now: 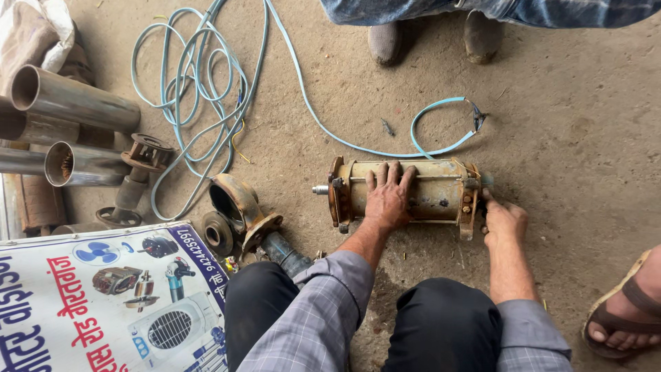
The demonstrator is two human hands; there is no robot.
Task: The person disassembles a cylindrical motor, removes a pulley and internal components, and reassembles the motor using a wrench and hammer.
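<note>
We are crouching over a rusty, cream-painted cylindrical metal motor body (pixel 406 193) lying on its side on the dusty concrete floor (pixel 571 124), just ahead of our knees. Our left hand (pixel 387 198) is pressing flat on top of it, fingers spread and gripping nothing, seemingly to stop it rolling. Our right hand (pixel 504 222) is curling at the right-end flange; whether it is pinching anything there, we cannot tell. A light blue cable (pixel 206 76) is trailing from that end and coiling to the upper left. A rusty pump housing (pixel 241 207) is lying near the left end; open floor is lying to the right
</note>
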